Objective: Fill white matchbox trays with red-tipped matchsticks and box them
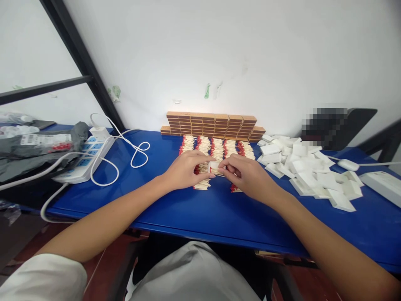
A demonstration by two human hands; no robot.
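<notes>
Left grip: the left hand [189, 169] is clamped on the near end of its reach, thumb on the counter-front side and index finger on the wall side of a small white card tray.
Right grip: the fingertips of the right hand [246, 172] are drawn in at the tray's right end; whether they pinch card or matchsticks I cannot tell.
Held tray: the shallow, oblong white card tray [214, 166] sits between both hands, above the match rows; its long axis seems to run left to right, though fingers cover part of it.
Matches: pale wooden matchsticks with red heads [217, 147] lie in five dense, ridged rows leading toward the wall; individual sticks lie crosswise, heads mostly leftward.
Matchboxes: flat tan-and-dark-brown oblong boxes [216, 124] are stacked in even courses behind the rows, lower at both ends.
Loose trays: a jumbled heap of sharp-cornered white card trays [308, 173] lies right of the rows.
Counter: glossy, smooth blue counter [175, 213]; a bare strip runs between the rows' near ends and its straight front edge.
Left side: a bare blue stretch separates the rows from looped white cable [43, 211] and a white-and-blue power strip [87, 159].
</notes>
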